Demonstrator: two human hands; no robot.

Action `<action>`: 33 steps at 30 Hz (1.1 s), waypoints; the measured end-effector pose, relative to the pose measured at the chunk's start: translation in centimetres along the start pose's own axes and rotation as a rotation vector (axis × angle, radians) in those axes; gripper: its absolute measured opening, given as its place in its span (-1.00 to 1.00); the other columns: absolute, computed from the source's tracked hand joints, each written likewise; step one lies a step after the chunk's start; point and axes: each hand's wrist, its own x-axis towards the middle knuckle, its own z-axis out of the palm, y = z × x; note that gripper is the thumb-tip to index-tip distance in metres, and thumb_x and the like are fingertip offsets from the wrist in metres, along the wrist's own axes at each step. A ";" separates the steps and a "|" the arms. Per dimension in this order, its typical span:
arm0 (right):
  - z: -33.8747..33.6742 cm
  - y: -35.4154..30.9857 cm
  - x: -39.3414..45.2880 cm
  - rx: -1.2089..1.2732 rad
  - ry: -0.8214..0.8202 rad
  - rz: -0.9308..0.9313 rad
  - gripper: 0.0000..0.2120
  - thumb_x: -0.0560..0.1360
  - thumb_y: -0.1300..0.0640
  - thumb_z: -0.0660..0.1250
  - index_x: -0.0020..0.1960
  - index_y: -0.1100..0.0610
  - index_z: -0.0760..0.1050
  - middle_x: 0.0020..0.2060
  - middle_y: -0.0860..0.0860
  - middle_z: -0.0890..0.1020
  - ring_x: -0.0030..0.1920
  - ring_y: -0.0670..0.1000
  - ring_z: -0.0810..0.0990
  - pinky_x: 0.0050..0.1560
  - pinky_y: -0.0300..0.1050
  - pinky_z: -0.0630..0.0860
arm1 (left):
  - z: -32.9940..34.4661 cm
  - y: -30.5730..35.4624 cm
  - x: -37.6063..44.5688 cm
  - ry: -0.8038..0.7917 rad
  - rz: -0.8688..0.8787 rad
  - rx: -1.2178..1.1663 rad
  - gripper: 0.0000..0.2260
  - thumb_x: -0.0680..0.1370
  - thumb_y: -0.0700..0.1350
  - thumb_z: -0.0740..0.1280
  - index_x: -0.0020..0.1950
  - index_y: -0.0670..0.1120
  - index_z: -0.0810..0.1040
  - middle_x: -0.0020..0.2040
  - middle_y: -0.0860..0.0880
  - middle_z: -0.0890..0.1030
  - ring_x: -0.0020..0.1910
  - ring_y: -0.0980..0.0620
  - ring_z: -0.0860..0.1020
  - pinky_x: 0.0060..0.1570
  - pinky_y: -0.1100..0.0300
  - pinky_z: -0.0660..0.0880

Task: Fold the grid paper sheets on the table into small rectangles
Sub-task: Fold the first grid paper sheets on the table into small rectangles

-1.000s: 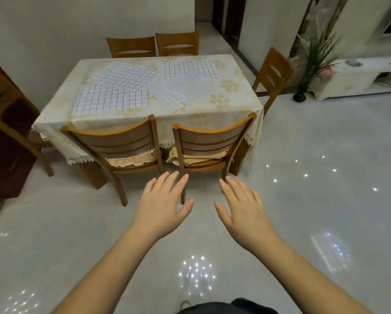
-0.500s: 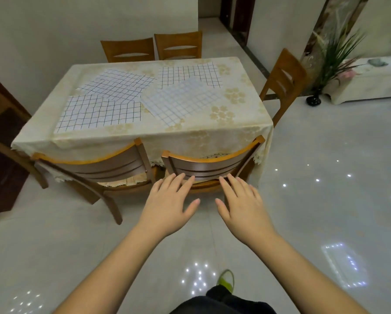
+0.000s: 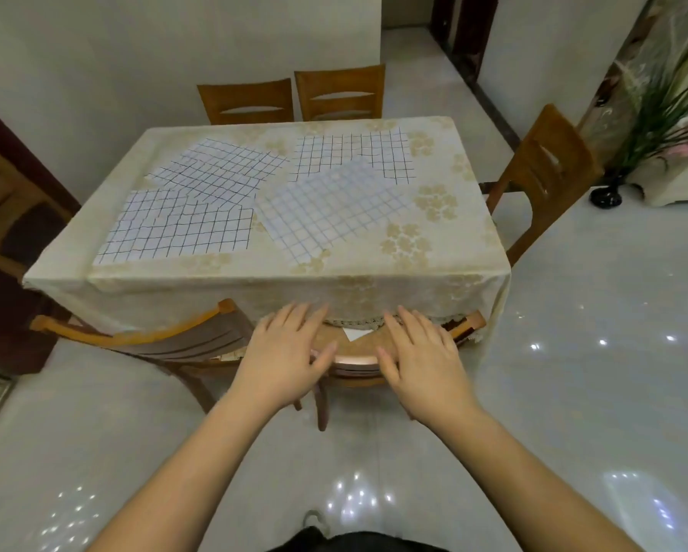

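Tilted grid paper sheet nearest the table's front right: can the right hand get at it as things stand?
Probably not yet. The right hand is at the top rail of the wooden chair, which stands between the person and the tilted grid paper sheet. Nothing lies on the sheet.

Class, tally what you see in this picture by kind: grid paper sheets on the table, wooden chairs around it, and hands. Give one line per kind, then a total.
Grid paper sheets: 4
Wooden chairs: 5
Hands, left hand and right hand: 2
Total: 11
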 end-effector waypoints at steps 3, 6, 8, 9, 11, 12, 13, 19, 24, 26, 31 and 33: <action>0.2 -0.1 3.3 0.004 -0.002 -0.019 -0.40 0.53 -0.17 -0.04 0.45 0.09 0.37 0.40 0.10 0.44 0.39 0.13 0.41 0.36 0.10 0.33 | -0.4 -2.1 3.1 0.019 -0.026 -0.023 -0.24 0.43 0.33 -0.23 0.56 0.06 0.17 0.55 -0.01 0.24 0.52 -0.03 0.18 0.45 0.01 0.12; 0.7 -0.6 6.7 -0.005 -0.029 -0.060 -0.35 0.53 -0.20 -0.14 0.52 0.06 0.21 0.49 0.07 0.31 0.47 0.11 0.28 0.44 0.08 0.20 | -0.1 -3.9 5.7 0.020 -0.037 -0.039 -0.24 0.43 0.33 -0.23 0.55 0.05 0.18 0.54 -0.02 0.25 0.51 -0.04 0.19 0.45 0.00 0.16; 1.0 -1.3 9.1 -0.004 -0.052 -0.080 -0.30 0.50 -0.23 -0.24 0.56 0.03 0.09 0.53 0.05 0.22 0.51 0.08 0.19 0.47 0.06 0.10 | 0.3 -5.3 7.4 0.013 -0.045 -0.060 -0.24 0.43 0.34 -0.23 0.56 0.05 0.17 0.55 -0.02 0.24 0.52 -0.04 0.18 0.46 -0.02 0.17; 1.3 -1.7 10.4 -0.013 -0.056 -0.086 -0.27 0.48 -0.24 -0.28 0.57 0.03 0.06 0.54 0.03 0.19 0.52 0.07 0.16 0.48 0.05 0.08 | 0.7 -6.1 8.3 0.010 -0.045 -0.077 -0.24 0.44 0.34 -0.23 0.56 0.06 0.15 0.55 -0.02 0.22 0.53 -0.04 0.16 0.47 -0.03 0.15; 1.7 -2.7 12.9 -0.029 -0.081 -0.096 -0.24 0.45 -0.24 -0.34 0.58 0.02 0.00 0.56 0.02 0.12 0.54 0.05 0.10 0.50 0.04 0.05 | 1.2 -7.9 10.3 -0.015 -0.025 -0.113 -0.25 0.44 0.35 -0.24 0.58 0.08 0.09 0.57 -0.01 0.17 0.54 -0.03 0.12 0.48 -0.03 0.12; 1.9 -3.2 14.2 -0.026 -0.088 -0.094 -0.23 0.44 -0.25 -0.36 0.58 0.01 -0.02 0.56 0.02 0.10 0.54 0.04 0.08 0.51 0.04 0.05 | 1.5 -8.8 11.3 -0.033 -0.001 -0.125 -0.26 0.44 0.35 -0.24 0.58 0.09 0.07 0.57 0.00 0.16 0.55 -0.02 0.11 0.48 -0.02 0.11; 2.1 -3.8 15.5 -0.019 -0.090 -0.091 -0.23 0.44 -0.25 -0.36 0.58 0.01 -0.03 0.57 0.02 0.08 0.55 0.04 0.06 0.51 0.04 0.04 | 1.9 -9.7 12.3 -0.045 0.027 -0.127 -0.27 0.45 0.35 -0.23 0.57 0.10 0.06 0.57 0.01 0.15 0.55 -0.02 0.11 0.48 -0.02 0.11; 4.1 -6.6 22.4 -0.017 -0.117 -0.097 -0.28 0.50 -0.24 -0.30 0.58 0.03 0.00 0.56 0.05 0.12 0.54 0.08 0.10 0.51 0.06 0.05 | 3.5 -15.1 18.2 -0.075 0.058 -0.139 -0.29 0.46 0.32 -0.20 0.57 0.08 0.11 0.56 0.00 0.21 0.53 -0.02 0.16 0.46 -0.01 0.14; 6.3 -6.5 27.1 -0.033 -0.146 -0.061 -0.41 0.61 -0.16 -0.13 0.57 0.06 0.02 0.55 0.06 0.14 0.54 0.07 0.12 0.50 0.07 0.08 | 4.4 -18.4 21.7 -0.105 0.050 -0.166 -0.32 0.51 0.29 -0.17 0.58 0.03 0.10 0.56 -0.03 0.20 0.53 -0.02 0.15 0.44 0.04 0.15; 7.5 -6.6 28.7 -0.044 -0.159 -0.075 -0.41 0.61 -0.15 -0.09 0.57 0.07 0.04 0.55 0.06 0.16 0.54 0.08 0.13 0.50 0.07 0.08 | 5.0 -19.2 22.7 -0.146 0.039 -0.205 -0.42 0.61 0.21 0.01 0.59 0.02 0.06 0.57 -0.03 0.16 0.54 -0.02 0.12 0.45 0.04 0.13; 11.8 -7.7 32.6 -0.049 -0.246 -0.161 -0.45 0.64 -0.12 -0.04 0.56 0.09 0.09 0.54 0.07 0.19 0.53 0.08 0.15 0.49 0.06 0.10 | 6.5 -20.6 24.9 -0.196 -0.001 -0.264 -0.42 0.63 0.12 0.13 0.59 -0.02 0.03 0.57 -0.06 0.16 0.53 -0.03 0.12 0.46 0.07 0.13; 13.6 -8.3 34.3 -0.043 -0.266 -0.202 -0.45 0.64 -0.12 -0.04 0.56 0.09 0.07 0.53 0.09 0.20 0.52 0.09 0.17 0.49 0.06 0.12 | 7.0 -21.1 25.3 -0.182 -0.024 -0.220 -0.44 0.64 0.12 0.11 0.59 -0.02 0.06 0.58 -0.06 0.14 0.55 -0.04 0.09 0.48 0.06 0.07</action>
